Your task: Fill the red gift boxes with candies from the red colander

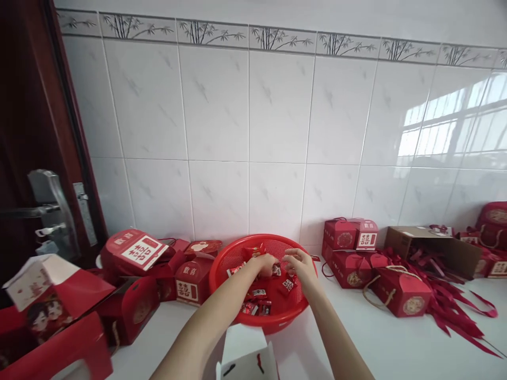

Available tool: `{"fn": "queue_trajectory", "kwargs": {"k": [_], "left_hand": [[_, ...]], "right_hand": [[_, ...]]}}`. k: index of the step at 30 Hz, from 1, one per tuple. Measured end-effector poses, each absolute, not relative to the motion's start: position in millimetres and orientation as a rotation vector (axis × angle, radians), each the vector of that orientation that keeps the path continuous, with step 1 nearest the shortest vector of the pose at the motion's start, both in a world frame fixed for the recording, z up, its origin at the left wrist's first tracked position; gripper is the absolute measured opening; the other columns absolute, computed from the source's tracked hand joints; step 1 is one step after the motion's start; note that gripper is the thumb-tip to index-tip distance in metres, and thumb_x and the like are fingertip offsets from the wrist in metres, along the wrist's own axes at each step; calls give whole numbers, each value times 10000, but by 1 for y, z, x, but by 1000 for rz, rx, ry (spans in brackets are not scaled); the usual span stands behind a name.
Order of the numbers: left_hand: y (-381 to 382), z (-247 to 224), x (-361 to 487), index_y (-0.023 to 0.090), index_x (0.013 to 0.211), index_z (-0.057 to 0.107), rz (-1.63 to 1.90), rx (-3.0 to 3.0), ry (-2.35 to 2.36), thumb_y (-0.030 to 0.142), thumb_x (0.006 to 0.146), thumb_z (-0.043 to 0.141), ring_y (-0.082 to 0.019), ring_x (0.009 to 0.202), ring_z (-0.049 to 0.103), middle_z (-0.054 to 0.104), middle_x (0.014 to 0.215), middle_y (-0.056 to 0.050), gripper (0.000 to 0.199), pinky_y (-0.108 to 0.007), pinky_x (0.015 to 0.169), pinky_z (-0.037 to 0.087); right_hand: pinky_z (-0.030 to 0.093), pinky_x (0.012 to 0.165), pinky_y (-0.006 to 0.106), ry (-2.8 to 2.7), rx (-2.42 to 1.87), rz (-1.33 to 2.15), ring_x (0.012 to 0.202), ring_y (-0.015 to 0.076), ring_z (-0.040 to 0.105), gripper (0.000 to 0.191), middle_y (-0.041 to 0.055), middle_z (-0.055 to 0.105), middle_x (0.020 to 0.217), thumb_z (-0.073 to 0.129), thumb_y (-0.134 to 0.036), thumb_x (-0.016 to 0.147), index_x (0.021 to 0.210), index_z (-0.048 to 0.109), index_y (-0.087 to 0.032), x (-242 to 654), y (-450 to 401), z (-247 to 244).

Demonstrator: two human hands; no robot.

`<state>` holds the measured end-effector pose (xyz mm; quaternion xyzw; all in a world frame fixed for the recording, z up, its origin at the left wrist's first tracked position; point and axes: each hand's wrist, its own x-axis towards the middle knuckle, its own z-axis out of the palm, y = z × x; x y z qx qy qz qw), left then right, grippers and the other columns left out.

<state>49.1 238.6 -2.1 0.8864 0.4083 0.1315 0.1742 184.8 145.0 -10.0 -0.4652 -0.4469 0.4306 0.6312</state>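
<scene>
A red plastic basket (224,258) with a perforated side holds several small wrapped candies (259,293) in red and white wrappers. My left hand (266,265) is inside it, fingers closed, with a wrapped candy (276,269) at the fingertips. Beside it, over the basket's right part, my right hand (299,264) has curled fingers held apart, and I see nothing in them. Below that hand lies another red candy (288,285). In front of the basket, between my forearms, stands an open box (247,356) with its white inside showing.
Red gift boxes (134,250) are piled at the left, by a dark door (29,105). More red boxes (402,290) stand at the right, near a cardboard box (447,253) and loose red ribbons (451,306). A tiled wall (217,105) rises behind the white tabletop (344,322).
</scene>
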Motion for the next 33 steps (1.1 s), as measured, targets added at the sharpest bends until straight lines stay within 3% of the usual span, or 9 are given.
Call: {"fn": "queue_trajectory", "kwargs": {"k": [4,7,9,13,17,22,26,30,33], "left_hand": [[256,-10,40,183,1145,673,257,2347,1172,332,914,701,-238,1025,665,680,1160,-63,276,-392,873,571],[267,-8,28,192,991,722,263,2219,1178,198,671,854,-260,974,674,727,956,-11,347,-359,864,539],[269,-4,23,171,925,728,319,2137,1146,199,606,857,-272,950,675,725,855,0,346,-352,851,525],[263,4,22,145,988,727,480,1967,987,338,704,802,-245,904,683,746,901,-50,352,-336,811,528],[258,12,26,152,1179,680,623,1806,839,302,815,675,-208,913,697,754,986,-72,393,-342,854,540],[250,17,31,157,1251,658,667,1718,657,210,772,727,-210,969,713,772,1002,-89,487,-374,962,515],[249,16,32,148,1262,643,682,1745,578,245,751,790,-227,999,712,760,1094,-135,541,-392,953,523],[260,7,30,162,1251,634,773,1873,757,388,926,589,-188,974,710,738,1136,-120,399,-365,919,540],[265,-5,33,152,1135,694,692,1978,861,320,859,659,-193,929,701,749,1019,-87,325,-351,886,537]], "right_hand": [[439,547,275,-996,-1040,1001,575,145,570,287,30,688,723,718,-350,602,821,667,-172,186,150,-12],[439,563,275,-963,-1026,1000,583,136,558,298,24,676,722,728,-346,582,811,659,-168,187,155,-13],[451,583,278,-966,-1036,1005,604,139,565,302,22,670,714,738,-340,573,807,665,-162,187,157,-14],[482,623,288,-964,-1062,995,665,161,598,310,20,671,712,751,-325,587,842,670,-167,188,157,-16],[501,622,293,-924,-1097,962,708,171,617,349,19,683,764,782,-371,617,892,664,-190,189,158,-18],[540,633,317,-976,-1039,1034,720,197,679,479,35,730,820,861,-481,595,934,669,-202,188,159,-17],[552,612,342,-989,-966,1066,592,189,660,557,14,718,679,909,-509,524,924,679,-197,189,158,-15],[532,608,311,-902,-868,1028,588,166,635,470,8,707,650,916,-458,517,836,693,-195,191,158,-14],[483,579,266,-804,-760,1057,568,127,575,350,-12,662,595,908,-369,522,723,680,-194,194,158,-12]]}}
